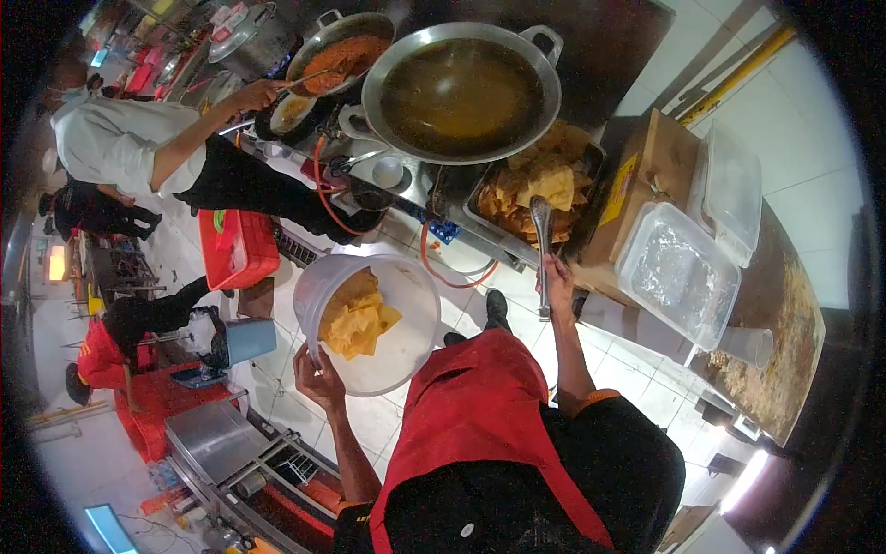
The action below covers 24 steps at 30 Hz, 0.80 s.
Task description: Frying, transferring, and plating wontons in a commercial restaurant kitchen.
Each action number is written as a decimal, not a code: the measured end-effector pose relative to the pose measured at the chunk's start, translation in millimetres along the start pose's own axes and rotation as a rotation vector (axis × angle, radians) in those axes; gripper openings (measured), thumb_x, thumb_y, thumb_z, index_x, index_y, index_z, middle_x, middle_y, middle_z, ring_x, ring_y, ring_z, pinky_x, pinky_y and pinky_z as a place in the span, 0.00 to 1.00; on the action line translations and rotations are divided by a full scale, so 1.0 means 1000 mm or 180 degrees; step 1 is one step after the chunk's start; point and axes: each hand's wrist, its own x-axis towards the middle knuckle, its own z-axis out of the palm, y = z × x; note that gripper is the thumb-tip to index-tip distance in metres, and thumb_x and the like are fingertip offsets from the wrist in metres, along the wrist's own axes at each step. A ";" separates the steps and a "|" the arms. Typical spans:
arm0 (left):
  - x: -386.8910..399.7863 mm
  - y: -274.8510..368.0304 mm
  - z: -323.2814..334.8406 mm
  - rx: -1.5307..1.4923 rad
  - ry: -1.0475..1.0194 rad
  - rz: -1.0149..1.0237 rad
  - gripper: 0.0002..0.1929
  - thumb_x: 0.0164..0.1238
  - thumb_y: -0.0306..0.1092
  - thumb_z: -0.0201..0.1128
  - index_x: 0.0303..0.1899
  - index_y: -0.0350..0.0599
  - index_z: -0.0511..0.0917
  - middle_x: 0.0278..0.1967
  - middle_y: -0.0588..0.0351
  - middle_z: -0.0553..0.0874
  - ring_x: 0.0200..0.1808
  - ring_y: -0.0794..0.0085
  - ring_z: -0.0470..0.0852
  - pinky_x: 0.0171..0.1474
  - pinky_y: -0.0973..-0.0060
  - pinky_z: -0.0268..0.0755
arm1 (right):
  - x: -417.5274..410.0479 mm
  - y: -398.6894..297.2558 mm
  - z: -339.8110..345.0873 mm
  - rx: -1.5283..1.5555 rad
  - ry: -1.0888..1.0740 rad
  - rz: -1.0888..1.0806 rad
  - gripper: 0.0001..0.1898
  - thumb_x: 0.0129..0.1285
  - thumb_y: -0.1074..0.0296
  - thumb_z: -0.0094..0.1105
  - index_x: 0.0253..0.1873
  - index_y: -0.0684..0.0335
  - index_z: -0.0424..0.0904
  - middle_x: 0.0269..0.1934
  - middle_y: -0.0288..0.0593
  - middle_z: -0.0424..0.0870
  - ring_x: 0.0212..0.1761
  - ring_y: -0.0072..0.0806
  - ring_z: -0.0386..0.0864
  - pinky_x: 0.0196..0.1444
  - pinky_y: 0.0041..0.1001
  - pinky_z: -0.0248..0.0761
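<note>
My left hand (320, 379) grips the rim of a translucent plastic bucket (408, 305), which is tilted and holds yellow fried wrapper sheets (358, 324). In my right hand (558, 278) is a pair of metal tongs (542, 232). The tips of the tongs meet a pale yellow fried piece (550, 187) on top of a heap in a rectangular metal tray (477, 211). Browner fried sheets lie under and around that piece; whether the tongs pinch it, I cannot tell. Behind the tray stands a large wok of oil (464, 97).
A cardboard box (640, 187) and clear plastic containers (682, 273) stand right of the tray. At left, a co-worker in a white shirt (131, 142) stirs a pan of red sauce (346, 59). A red crate (239, 249) and an orange gas hose (450, 280) are near the bucket.
</note>
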 end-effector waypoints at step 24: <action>0.031 -0.001 0.046 -0.0363 0.0012 0.0273 0.10 0.58 0.23 0.62 0.22 0.33 0.71 0.39 0.47 0.82 0.32 0.69 0.81 0.27 0.77 0.75 | -0.099 -0.043 -0.033 -0.0638 -0.0828 0.0134 0.19 0.65 0.61 0.56 0.57 0.63 0.74 0.20 0.29 0.72 0.16 0.14 0.66 0.16 0.17 0.63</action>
